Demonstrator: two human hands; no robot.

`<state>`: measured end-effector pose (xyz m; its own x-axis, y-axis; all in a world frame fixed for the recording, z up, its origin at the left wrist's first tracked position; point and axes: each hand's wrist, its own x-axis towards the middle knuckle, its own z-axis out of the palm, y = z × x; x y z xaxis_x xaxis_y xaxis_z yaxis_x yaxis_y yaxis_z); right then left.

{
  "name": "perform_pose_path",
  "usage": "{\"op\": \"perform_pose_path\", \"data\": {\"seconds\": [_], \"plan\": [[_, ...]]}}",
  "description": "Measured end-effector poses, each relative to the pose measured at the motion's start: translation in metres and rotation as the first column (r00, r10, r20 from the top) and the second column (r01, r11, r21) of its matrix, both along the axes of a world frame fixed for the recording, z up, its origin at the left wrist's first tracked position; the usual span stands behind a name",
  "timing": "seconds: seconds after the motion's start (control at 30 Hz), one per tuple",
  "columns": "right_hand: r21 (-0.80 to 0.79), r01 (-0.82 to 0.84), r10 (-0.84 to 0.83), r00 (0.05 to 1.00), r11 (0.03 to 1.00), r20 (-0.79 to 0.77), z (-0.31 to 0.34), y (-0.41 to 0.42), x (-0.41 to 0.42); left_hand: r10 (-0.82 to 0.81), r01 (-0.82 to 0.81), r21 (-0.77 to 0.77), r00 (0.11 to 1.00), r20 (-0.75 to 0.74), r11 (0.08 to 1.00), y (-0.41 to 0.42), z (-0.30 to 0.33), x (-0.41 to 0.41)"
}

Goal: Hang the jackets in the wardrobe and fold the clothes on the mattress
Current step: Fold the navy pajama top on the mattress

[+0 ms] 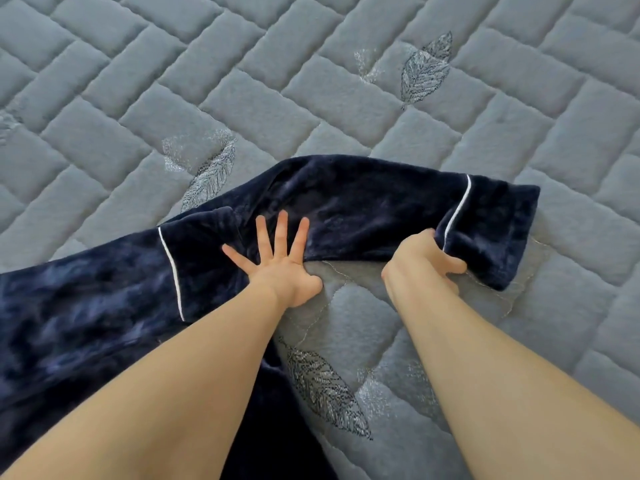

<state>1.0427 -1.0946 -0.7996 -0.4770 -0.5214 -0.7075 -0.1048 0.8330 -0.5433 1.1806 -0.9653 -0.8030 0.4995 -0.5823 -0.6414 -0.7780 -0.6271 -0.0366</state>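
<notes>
A dark navy plush garment (pixel 363 202) with thin white piping lies on the grey quilted mattress (pixel 311 81). Its body fills the lower left, and one sleeve stretches to the right across the middle. My left hand (pixel 277 258) presses flat on the sleeve near its lower edge, fingers spread. My right hand (pixel 422 265) grips the sleeve's cuff end, beside the white piping, with curled fingers. A second piped cuff (pixel 194 244) lies folded over the garment's body at the left.
The mattress fills the whole view, quilted in a brick pattern with embroidered leaves (pixel 426 69). Bare mattress stretches beyond the garment and to its right.
</notes>
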Motion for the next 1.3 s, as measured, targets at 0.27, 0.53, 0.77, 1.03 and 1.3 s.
{"op": "perform_pose_path", "data": {"seconds": [0.27,0.53,0.77,1.03,1.3], "plan": [[-0.537,0.045,-0.045,0.999,0.843,0.013,0.058,0.031,0.006,-0.023,0.030,0.053,0.992,-0.123,0.998,-0.006,0.034,0.005],[-0.788,-0.511,0.555,0.787,0.343,-0.269,0.142,0.155,0.132,0.372,-0.795,-0.424,0.587,-0.719,0.434,0.162,0.128,0.138],[-0.369,-0.692,0.695,-0.269,-0.621,-0.666,0.123,0.333,0.206,0.343,-0.970,0.220,-0.175,-0.923,0.098,0.304,0.147,0.232],[0.332,-0.897,0.573,-0.442,-0.293,-0.690,0.091,0.239,0.191,0.426,-0.980,0.062,-0.138,-0.894,-0.189,0.306,0.126,0.228],[0.181,-0.980,0.538,-0.106,0.088,-0.836,0.092,0.188,0.187,0.379,-0.989,0.089,-0.126,-0.917,-0.115,0.312,0.144,0.204]]}}
